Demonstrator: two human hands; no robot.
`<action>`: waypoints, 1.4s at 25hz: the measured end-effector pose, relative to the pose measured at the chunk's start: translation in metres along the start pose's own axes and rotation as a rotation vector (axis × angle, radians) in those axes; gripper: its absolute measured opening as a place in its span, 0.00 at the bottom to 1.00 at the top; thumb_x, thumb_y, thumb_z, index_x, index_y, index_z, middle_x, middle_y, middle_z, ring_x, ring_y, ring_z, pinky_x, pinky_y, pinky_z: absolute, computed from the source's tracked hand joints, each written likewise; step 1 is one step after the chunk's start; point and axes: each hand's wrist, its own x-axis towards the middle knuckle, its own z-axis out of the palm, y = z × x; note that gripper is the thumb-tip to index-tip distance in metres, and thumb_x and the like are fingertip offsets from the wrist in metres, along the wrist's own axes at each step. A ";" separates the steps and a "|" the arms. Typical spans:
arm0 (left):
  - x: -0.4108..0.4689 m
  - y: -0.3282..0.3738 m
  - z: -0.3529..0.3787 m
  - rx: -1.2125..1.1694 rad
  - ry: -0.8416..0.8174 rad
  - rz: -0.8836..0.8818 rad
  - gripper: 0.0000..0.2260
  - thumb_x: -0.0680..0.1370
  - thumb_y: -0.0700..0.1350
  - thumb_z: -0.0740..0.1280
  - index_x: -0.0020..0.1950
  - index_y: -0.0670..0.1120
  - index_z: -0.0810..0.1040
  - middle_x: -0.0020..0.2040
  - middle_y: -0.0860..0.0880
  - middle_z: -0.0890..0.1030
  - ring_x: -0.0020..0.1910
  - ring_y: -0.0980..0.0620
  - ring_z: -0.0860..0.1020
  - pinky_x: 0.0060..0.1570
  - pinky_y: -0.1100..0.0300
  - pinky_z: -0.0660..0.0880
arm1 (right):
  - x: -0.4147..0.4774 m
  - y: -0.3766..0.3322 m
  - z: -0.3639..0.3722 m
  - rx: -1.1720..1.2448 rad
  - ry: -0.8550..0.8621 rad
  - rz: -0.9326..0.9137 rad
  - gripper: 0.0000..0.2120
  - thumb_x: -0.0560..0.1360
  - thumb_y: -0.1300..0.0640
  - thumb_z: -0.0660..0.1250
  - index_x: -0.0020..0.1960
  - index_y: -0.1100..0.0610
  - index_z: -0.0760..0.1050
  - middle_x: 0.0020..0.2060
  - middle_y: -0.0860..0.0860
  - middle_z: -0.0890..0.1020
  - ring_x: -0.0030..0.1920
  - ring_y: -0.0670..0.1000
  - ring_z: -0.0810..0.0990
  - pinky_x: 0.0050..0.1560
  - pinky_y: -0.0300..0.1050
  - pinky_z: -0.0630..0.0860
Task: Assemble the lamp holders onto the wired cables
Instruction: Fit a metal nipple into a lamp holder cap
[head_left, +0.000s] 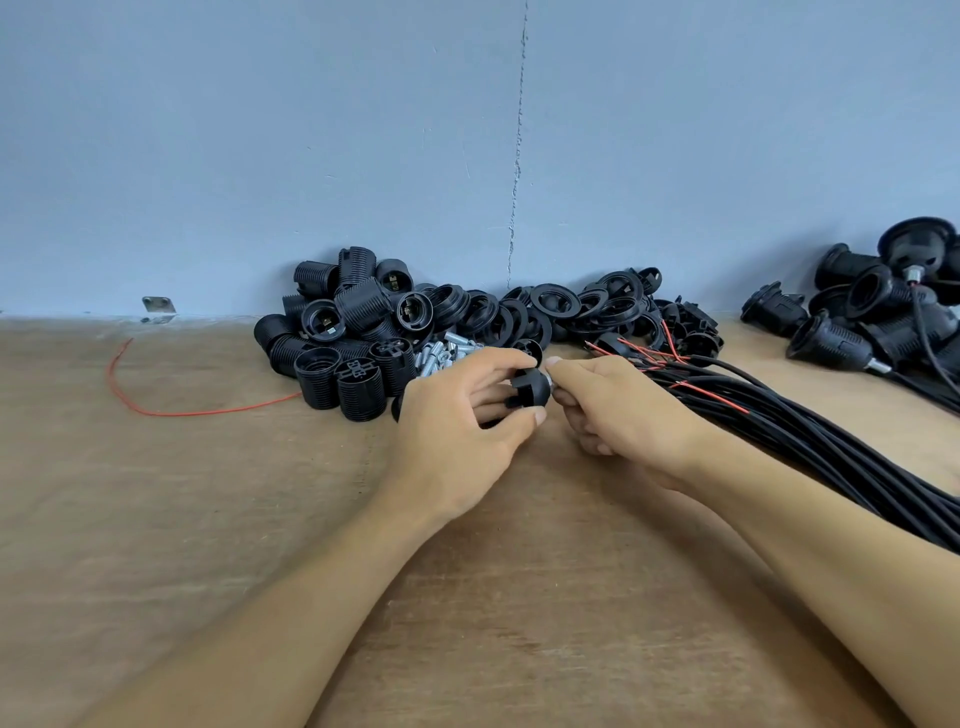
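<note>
Your two hands meet above the middle of a wooden table (208, 519), in front of a blue wall. Your left hand (457, 431) is curled around a small black domed lamp holder cap (532, 387), thumb under it and fingers over it, so the cap is pinched firmly. The dome's narrow end faces right, toward your other hand.

Your right hand (623, 410) touches that narrow end, its fingertips pressed together on something small and silvery. It looks like a metal fitting, but it is too hidden to name, and whether a cable end is in the pinch cannot be seen.

The cap's axis lies roughly level, left to right, so whatever joins it must probably travel leftward along that line from your right hand.

The bundle of black cables (810, 436) lies just behind and to the right of your right hand, running off toward the lower right edge. Its red and black stripped wire tips (649, 356) point left, near your right knuckles. Your right hand is the nearer one to them.

No containers are present; the parts sit in loose heaps against the wall. Threaded black lamp holder bodies (337, 338) are piled to the left, flat black rings (550, 306) in the centre, and small silver metal fittings (441, 353) between them. Finished holders on cables (872, 317) lie far right. One loose red wire (156, 405) curls at the left.
</note>
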 end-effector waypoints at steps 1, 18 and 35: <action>0.000 0.000 0.000 0.022 0.001 0.020 0.22 0.71 0.35 0.77 0.54 0.61 0.81 0.49 0.69 0.83 0.52 0.66 0.83 0.52 0.73 0.77 | 0.000 -0.001 0.000 0.032 -0.006 0.010 0.21 0.82 0.49 0.56 0.32 0.52 0.63 0.22 0.48 0.65 0.23 0.48 0.61 0.27 0.40 0.61; -0.004 0.002 -0.002 0.888 0.209 0.221 0.11 0.73 0.38 0.72 0.55 0.46 0.83 0.51 0.48 0.80 0.49 0.45 0.77 0.47 0.50 0.75 | -0.008 0.014 0.003 -0.656 0.487 -0.377 0.11 0.81 0.55 0.63 0.60 0.47 0.79 0.51 0.48 0.83 0.53 0.56 0.80 0.50 0.54 0.77; 0.011 -0.004 -0.032 1.121 0.206 -0.127 0.14 0.78 0.37 0.63 0.63 0.45 0.74 0.68 0.50 0.73 0.47 0.36 0.81 0.38 0.51 0.68 | -0.011 0.013 0.010 -0.907 0.349 -0.384 0.17 0.82 0.54 0.57 0.67 0.41 0.75 0.57 0.42 0.80 0.54 0.56 0.81 0.45 0.52 0.78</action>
